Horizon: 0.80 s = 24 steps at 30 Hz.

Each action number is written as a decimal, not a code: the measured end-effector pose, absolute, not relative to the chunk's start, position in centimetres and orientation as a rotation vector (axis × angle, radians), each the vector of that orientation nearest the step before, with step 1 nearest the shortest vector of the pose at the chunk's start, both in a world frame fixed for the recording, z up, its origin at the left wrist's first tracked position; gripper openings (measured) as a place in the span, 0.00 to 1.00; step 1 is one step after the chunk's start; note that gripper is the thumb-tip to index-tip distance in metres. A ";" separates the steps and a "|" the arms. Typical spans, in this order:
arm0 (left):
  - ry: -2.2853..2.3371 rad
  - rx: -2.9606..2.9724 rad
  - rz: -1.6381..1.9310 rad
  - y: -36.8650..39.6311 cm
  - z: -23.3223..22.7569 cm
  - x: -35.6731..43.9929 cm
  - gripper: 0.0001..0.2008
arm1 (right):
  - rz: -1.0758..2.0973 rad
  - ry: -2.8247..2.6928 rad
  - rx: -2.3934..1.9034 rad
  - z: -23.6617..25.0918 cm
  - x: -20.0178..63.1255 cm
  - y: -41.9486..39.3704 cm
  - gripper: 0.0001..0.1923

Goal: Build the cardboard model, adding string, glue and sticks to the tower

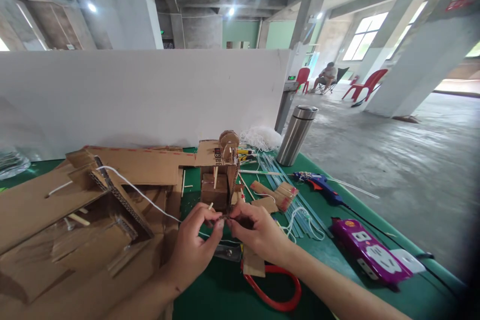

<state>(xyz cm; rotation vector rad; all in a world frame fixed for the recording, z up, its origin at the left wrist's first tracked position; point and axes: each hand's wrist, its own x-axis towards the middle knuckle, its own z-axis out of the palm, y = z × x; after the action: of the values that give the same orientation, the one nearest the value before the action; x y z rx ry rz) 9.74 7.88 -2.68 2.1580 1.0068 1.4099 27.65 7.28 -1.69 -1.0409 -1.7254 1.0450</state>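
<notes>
My left hand (197, 235) and my right hand (258, 227) meet over the green table, thumbs and forefingers pinched together. Between the fingertips is a small brown piece (225, 217) that looks like cardboard; the fingers cover most of it. A pale wooden stick's end (211, 206) shows by my left forefinger. Just beyond the hands stands a cardboard structure (214, 192) with a round disc (228, 139) on top. White string (140, 191) runs from the large cardboard build (138, 165) at the left towards my left hand. Below my hands lie red-handled scissors (294, 292) and a cardboard strip (254, 261).
A steel thermos (297, 136) stands at the back right. Clear glue sticks (279, 185), a blue glue gun (317, 182) and a purple power strip (369, 250) lie rightward. A white partition (150, 97) borders the back. Far off, a person (327, 77) sits on a chair.
</notes>
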 end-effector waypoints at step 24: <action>0.959 2.210 1.299 8.3 -2.5 9.4 0.08 | 0.530 -1.802 -1.126 -2.4 27.4 6.6 0.05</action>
<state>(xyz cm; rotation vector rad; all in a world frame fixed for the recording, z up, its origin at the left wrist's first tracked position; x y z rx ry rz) 9.44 8.28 -2.54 2.2099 0.9592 1.2985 27.40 6.57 -2.43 -1.1264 -1.8023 0.5303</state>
